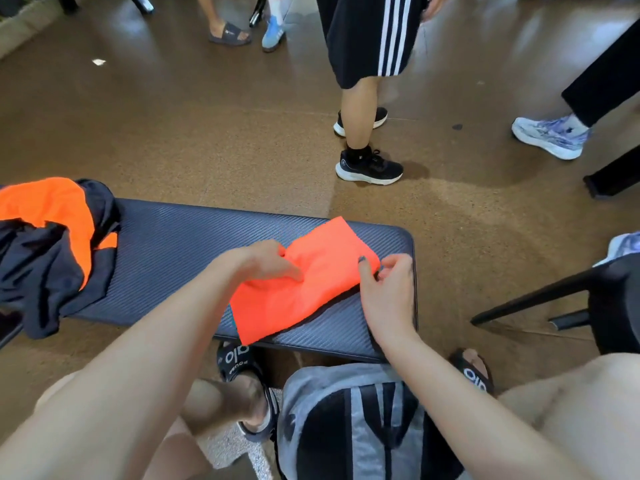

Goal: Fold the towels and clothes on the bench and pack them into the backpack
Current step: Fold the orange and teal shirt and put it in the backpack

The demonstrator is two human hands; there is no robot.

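- Head view: left hand point(266, 261) reaches in from lower left, forearm long across the frame, palm down on the orange towel point(304, 282). Fingers lie fairly straight, tips pressing into the cloth near its middle; thumb side touches the towel's upper left edge.
- Right hand point(388, 289) comes up from lower right, wrist over the bench's near edge. Index finger extends onto the towel's right edge; thumb and other fingers curl loosely beside that corner. Cannot tell whether they actually pinch cloth.
- Towel lies partly folded, askew, on the right end of the dark padded bench point(166, 244), between both hands.
- Crumpled orange-and-navy garment point(52, 244) sits on the bench's left end, well apart from the hands.
- Grey-and-black backpack point(349, 424) stands on the floor below the bench, between the person's feet.
- Bystanders' legs point(360, 109) beyond.
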